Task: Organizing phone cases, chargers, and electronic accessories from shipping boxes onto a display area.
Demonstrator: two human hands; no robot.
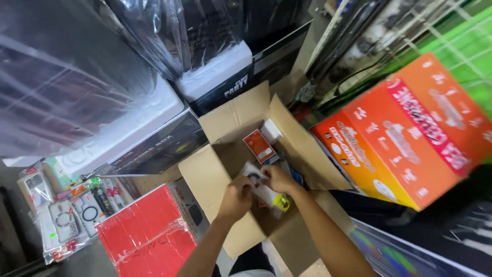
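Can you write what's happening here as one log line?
left hand: holds white packet | right hand: holds same packet | place: over open cardboard box | inside: orange pack

Packet held over an open carton

A long, flat white plastic packet (262,189) with a yellow end lies tilted between both hands (259,191), its yellow end lowest, above the open brown cardboard box (210,177) with flaps spread.
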